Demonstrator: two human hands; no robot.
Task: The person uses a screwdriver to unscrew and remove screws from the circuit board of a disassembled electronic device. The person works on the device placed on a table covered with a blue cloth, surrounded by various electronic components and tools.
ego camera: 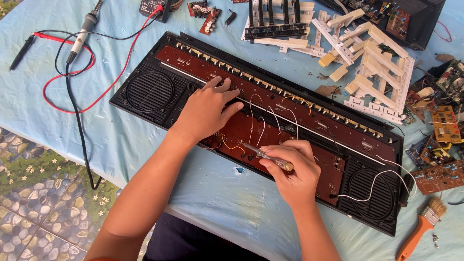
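An opened black keyboard case lies across the table with a long brown circuit board inside. My left hand rests flat on the left part of the board, fingers spread. My right hand grips a clear-handled screwdriver whose tip touches the board's lower edge. Thin white and yellow wires loop over the board between my hands.
Loose white keyboard keys and black key strips lie at the back right. Small circuit boards sit at the right edge, an orange-handled brush below them. A soldering iron and red and black probe leads lie at the left.
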